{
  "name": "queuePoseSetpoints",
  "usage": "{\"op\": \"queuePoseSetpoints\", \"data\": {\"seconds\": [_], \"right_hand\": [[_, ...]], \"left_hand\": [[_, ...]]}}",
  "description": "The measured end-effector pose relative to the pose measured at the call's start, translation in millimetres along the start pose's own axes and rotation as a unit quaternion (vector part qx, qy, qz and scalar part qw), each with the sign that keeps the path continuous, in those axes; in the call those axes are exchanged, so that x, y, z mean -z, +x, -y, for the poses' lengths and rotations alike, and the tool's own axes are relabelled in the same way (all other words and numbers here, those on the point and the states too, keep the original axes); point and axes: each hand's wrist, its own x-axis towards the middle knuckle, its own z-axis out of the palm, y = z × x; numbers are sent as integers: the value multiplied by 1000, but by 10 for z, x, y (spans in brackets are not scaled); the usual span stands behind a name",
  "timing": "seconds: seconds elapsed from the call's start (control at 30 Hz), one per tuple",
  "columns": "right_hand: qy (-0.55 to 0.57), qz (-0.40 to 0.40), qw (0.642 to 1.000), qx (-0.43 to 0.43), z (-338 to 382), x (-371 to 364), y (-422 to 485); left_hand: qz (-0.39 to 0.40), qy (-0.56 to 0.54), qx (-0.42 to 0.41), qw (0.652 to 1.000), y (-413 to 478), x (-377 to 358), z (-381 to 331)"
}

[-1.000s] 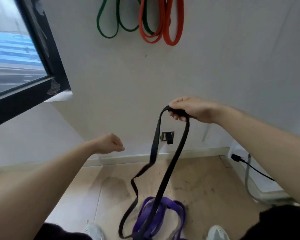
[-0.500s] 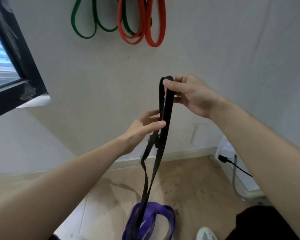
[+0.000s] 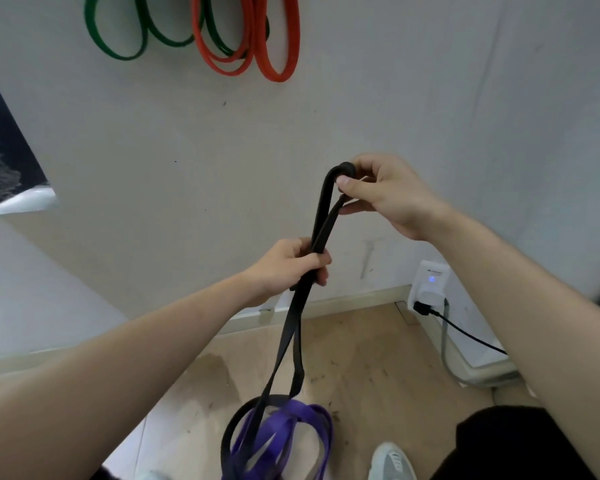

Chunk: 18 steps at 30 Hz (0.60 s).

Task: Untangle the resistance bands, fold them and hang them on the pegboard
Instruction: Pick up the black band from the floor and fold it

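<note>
A long black resistance band (image 3: 293, 336) hangs in front of the wall. My right hand (image 3: 383, 194) pinches its top loop between thumb and fingers. Lower down, my left hand (image 3: 291, 266) is wrapped around both strands, pressing them together. The band's bottom end curls on the floor, mixed in with a purple band (image 3: 291, 434). Green bands (image 3: 142, 32) and orange-red bands (image 3: 257, 39) hang high on the wall; whatever holds them is out of frame.
A white plug unit (image 3: 430, 284) with a blue light sits on the right wall, with a black cable (image 3: 465, 332) leading from it. My grey shoe (image 3: 392, 462) stands on the wooden floor. A dark window frame (image 3: 4, 154) is at the left.
My left hand went from open beside the band to closed around both strands. My right hand dropped somewhat, still holding the top loop. The view shifted right.
</note>
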Motion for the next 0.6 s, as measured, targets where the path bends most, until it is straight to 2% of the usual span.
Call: {"op": "queuePoseSetpoints", "data": {"seconds": [0.27,0.43,0.53,0.6], "right_hand": [[145,-122,982,-4,-157,117,122],[199,-143,969,-37,-284,141,151],[168,-107,975,-99,-494,138,127],[51,1,987,-152,-645,165,82]], "left_hand": [[-31,-17,-8,999,-94,110,28],[-83,-28,-18,996,-146,234,-83],[-130,-10,-31,991,-142,346,-145],[-146,8,-34,989,-152,454,-194]]}}
